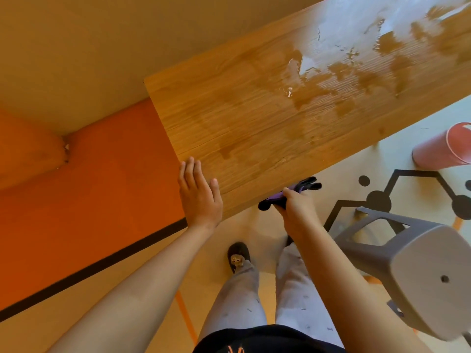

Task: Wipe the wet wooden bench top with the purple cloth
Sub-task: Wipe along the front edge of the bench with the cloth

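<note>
Left hand [198, 197]: flat, fingers straight and together, holding nothing, at the short end of the long wood-grain worktop [254, 123], next to its nearest corner. Can't tell whether the palm touches the wood or hovers.

Right hand [297, 207]: curled round the bunched purple cloth with black trim [276, 196], at the near long edge just beside that same corner. The cloth is half off the edge and not on the wet area.

Risks:
- The pooled water [344, 34] lies toward the far right end, well apart from both hands. Reaching it likely needs a long stretch or a step along.
- A hard sweep could push water over the long edge onto the floor [242, 225], a slip hazard by the grey plastic stool [420, 250].
- A cloth bunched this tightly may smear rather than dry.
- The faint damp patches nearer the corner are easy to miss.

Hidden or unclear:
- The frame cuts off the worktop's right end, so the water's full extent is unknown.
- The right hand hides much of the cloth, so its size is unclear.
- The pink cylindrical container [446, 146] is cut off and its contents are unseen.
</note>
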The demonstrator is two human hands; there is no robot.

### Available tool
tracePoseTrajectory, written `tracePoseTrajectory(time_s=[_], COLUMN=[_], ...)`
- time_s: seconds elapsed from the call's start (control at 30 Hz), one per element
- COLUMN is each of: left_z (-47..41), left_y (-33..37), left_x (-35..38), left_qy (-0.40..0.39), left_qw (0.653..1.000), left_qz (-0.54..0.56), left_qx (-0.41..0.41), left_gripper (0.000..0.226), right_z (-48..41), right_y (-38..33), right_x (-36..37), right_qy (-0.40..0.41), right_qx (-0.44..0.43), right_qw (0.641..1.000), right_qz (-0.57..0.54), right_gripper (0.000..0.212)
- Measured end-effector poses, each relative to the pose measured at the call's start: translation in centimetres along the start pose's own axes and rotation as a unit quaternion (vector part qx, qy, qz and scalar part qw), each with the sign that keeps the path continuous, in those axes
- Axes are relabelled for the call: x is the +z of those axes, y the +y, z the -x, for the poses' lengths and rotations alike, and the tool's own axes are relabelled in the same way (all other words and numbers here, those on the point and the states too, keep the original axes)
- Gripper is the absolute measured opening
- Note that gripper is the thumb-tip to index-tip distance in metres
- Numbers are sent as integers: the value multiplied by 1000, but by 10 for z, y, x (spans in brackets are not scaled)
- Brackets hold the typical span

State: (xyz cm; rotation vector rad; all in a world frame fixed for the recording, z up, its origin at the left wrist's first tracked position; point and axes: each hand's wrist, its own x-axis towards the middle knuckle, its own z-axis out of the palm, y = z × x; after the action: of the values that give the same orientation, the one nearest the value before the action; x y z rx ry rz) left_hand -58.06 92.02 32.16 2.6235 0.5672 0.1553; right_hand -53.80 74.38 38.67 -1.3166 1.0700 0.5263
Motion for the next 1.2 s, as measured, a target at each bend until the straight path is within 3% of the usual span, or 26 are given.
tracePoseTrajectory(time_s=[0.1,0.2,0.27,0.37,0.43,0.63,0.8,0.9,1.07,1.2], left_z=[-1,-1,0,-1,-1,0,-1,-1,-1,-1], left_y=[2,3,2,1,0,0,1,0,-1,-2], left_x=[0,-1,0,1,2,3,2,3,3,4], left_qy=[2,4,4,9,11,15,20,21,26,26], left_qw=[1000,1000,1000,1000,1000,1000,1000,1000,999,1000], left_qz=[-5,-7,-4,1,3,1,4,8,6,3], left_qx=[-1,3,4,10,11,16,18,22,19,17], left_gripper=[53,53,52,52,51,51,50,50,50,50], right_z=[15,33,34,27,22,9,33,31,-10,-25], right_y=[39,75,80,63,47,59,109,114,54,25], right_x=[17,34,32,14,3,6,38,38,1,-13], right_qy=[-47,-98,-100,-68,-45,-36,-116,-121,28,37], right_qx=[-52,-103,-145,-239,-296,-347,-345,-351,-341,-348], right_qw=[991,966,950,929,916,911,905,906,935,931], right_qz=[118,217,258,274,268,219,219,202,92,106], right_gripper=[16,26,30,19,20,15,14,12,9,14])
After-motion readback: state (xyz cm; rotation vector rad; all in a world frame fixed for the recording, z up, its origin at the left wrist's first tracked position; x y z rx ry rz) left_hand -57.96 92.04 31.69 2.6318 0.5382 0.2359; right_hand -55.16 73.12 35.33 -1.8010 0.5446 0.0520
